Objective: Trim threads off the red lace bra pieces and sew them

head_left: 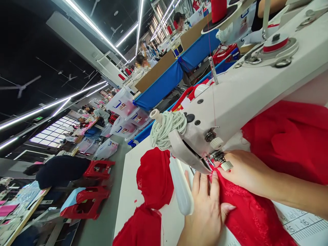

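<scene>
My left hand [205, 201] lies flat with its fingers spread, at the front of a white sewing machine [241, 92]. Its fingertips reach the edge of a red fabric piece [246, 205] with a raised pattern, close to the presser foot [211, 162]. On the other side of the needle area, my right hand [246, 171] is closed at the fabric, its fingers curled and partly hidden behind the tension knobs [221, 155]. The fabric runs from under the foot towards me. A pale lever [181, 188] hangs beside my left hand.
Cut red pieces [155, 179] lie left on the white table [128, 171]; more red cloth [294, 136] lies beyond my right arm. A pale cord bundle [167, 130] hangs on the machine head. Red stools [87, 203], clear bins [121, 102] and other people at workstations are further off.
</scene>
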A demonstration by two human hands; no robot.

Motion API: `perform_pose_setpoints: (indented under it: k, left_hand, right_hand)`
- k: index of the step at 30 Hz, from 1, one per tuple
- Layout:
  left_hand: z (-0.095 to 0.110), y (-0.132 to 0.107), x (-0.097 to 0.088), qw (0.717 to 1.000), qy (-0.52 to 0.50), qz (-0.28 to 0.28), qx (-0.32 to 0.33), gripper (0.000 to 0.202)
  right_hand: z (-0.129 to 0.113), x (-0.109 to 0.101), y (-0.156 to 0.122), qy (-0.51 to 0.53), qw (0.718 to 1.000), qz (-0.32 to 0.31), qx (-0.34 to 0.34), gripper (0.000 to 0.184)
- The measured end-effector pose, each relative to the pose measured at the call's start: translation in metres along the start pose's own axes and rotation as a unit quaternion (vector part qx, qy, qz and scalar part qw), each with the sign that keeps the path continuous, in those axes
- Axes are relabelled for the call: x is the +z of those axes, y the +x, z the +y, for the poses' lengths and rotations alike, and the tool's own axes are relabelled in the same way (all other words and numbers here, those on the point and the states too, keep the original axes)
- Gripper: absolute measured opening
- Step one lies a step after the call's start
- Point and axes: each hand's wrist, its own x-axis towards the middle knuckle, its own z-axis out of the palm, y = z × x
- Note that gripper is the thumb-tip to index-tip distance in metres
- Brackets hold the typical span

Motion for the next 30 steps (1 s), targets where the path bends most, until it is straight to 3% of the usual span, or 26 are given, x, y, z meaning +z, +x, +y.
perform_pose_setpoints:
  k: [8,22,30]
  left_hand:
    - [0.001,0.0,0.0,1.0,-0.008,-0.008,-0.009,0.07]
    - [0.002,0.004,0.005,0.999,-0.02,0.039,-0.014,0.064]
    - [-0.004,0.007,0.001,1.0,-0.007,0.025,0.013,0.07]
  right_hand:
    - [-0.003,-0.008,0.002,-0.007,1.0,-0.021,0.007,0.024]
    - [0.001,-0.002,0.003,0.015,1.0,-0.019,0.002,0.022]
    - [0.003,0.003,0.008,0.025,0.999,-0.028,0.014,0.022]
